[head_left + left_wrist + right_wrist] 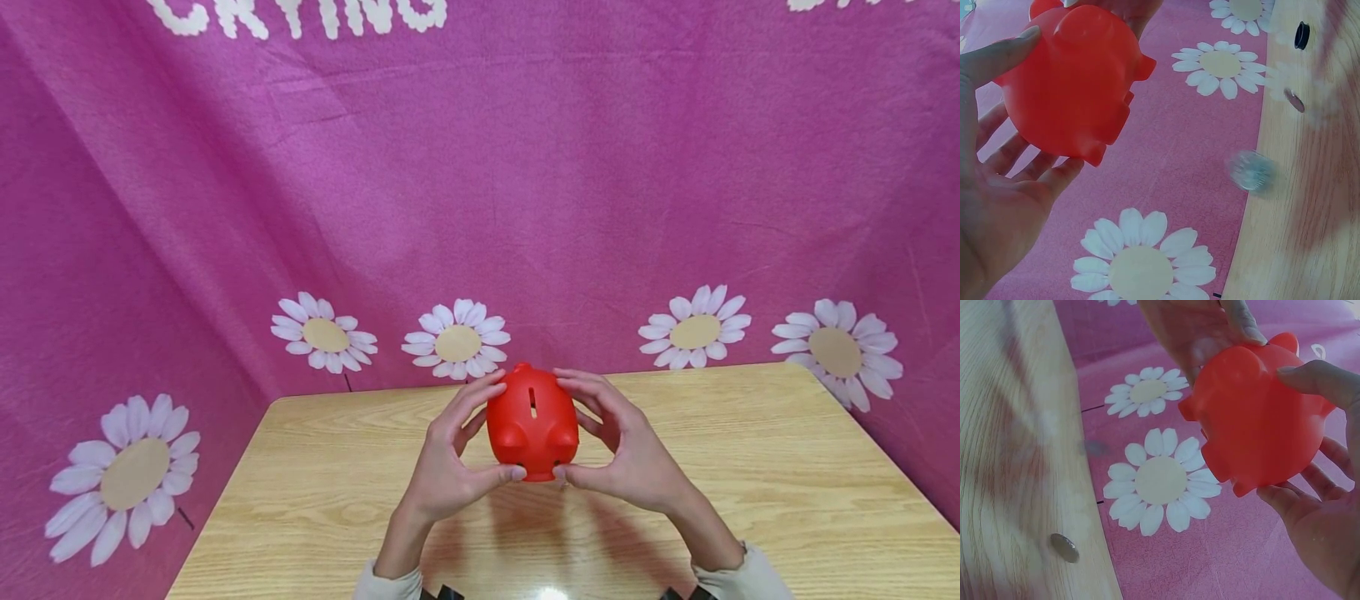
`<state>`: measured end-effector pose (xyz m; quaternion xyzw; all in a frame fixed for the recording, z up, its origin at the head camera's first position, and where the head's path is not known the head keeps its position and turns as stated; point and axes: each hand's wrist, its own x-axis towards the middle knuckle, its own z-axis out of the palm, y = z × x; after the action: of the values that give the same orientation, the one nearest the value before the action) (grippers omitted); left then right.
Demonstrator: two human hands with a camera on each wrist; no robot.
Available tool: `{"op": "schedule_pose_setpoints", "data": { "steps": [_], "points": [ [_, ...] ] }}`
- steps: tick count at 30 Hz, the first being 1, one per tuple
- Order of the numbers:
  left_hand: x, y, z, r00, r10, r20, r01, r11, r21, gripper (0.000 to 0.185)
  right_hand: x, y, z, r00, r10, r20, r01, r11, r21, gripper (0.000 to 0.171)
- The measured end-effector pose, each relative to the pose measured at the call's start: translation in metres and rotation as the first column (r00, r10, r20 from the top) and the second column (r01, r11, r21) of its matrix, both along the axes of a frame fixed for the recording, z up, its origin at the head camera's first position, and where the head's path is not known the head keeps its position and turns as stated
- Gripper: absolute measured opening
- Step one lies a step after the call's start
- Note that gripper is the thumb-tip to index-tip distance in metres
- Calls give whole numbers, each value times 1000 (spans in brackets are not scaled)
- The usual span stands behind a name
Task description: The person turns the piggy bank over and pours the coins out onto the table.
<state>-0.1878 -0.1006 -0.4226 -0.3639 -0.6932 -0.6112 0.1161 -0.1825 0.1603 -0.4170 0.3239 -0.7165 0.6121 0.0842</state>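
Both hands hold a red piggy bank (534, 433) above the wooden table, its coin slot up and its snout towards me. My left hand (444, 468) grips one side, thumb near the snout and fingers spread along the flank. On the other side my right hand (636, 460) grips it the same way. The bank's underside is hidden in the head view. Below the bank, the left wrist view shows a coin (1294, 100) and a blurred round silvery thing (1252, 170). A coin (1064, 548) also appears in the right wrist view, over the wood.
A small black round plug-like piece (1302, 35) shows against the wooden table (315, 500). Behind and beside the table hangs a magenta cloth (525, 192) printed with white daisies and letters. Shadows of the hands and bank fall on the wood.
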Motion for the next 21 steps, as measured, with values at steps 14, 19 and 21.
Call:
{"op": "schedule_pose_setpoints", "data": {
  "steps": [14,19,21],
  "points": [
    [0,-1,0,1000,4,-2,-4,1000,3,82,0,-1,-1,1000,10,13,-10,1000,-4,87],
    [1,1,2,999,-1,37,1,1000,1,83,1,-3,-1,999,-3,46,4,999,-36,84],
    [3,2,3,997,3,76,-3,1000,-4,82,1,-3,-1,999,-7,36,8,999,-37,85]
  ]
}}
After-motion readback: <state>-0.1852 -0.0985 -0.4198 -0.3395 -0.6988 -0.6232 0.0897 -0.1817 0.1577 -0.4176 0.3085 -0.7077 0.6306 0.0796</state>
